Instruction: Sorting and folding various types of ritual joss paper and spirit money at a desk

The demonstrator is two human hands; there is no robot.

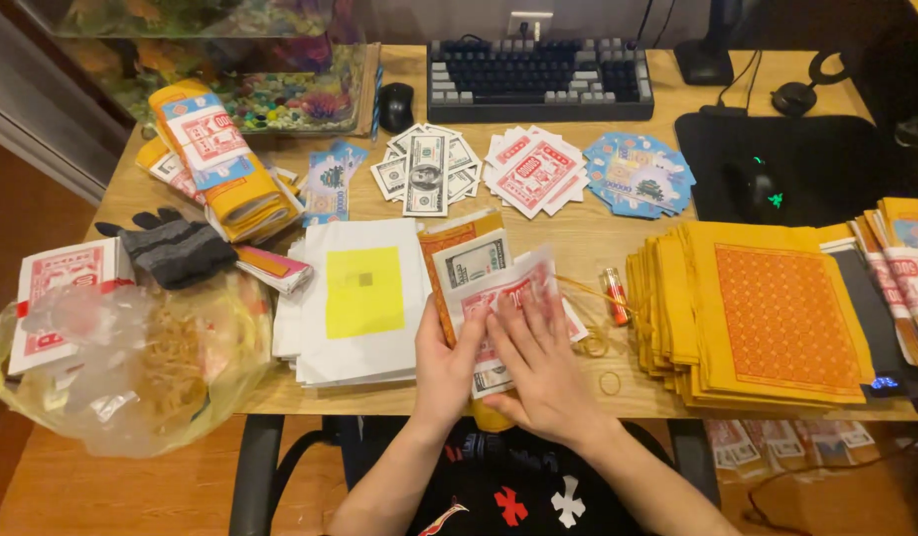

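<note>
My left hand (447, 365) and my right hand (540, 365) both grip a small stack of paper notes (498, 283) at the desk's near edge: red-and-white notes on top, a grey-green banknote-style sheet and an orange sheet beneath. The left hand holds the stack's lower left side. Fingers of the right hand lie spread over the top red note. Fanned piles of grey-green notes (426, 169), red notes (534, 173) and blue notes (639, 175) lie farther back.
White sheets with a yellow square (363, 294) lie left of the hands, yellow-orange paper stacks (767, 316) right. A plastic bag of rubber bands (151, 367), dark gloves (176, 248), lighter (615, 295), keyboard (538, 79), two mice and an aquarium (250, 69) are around.
</note>
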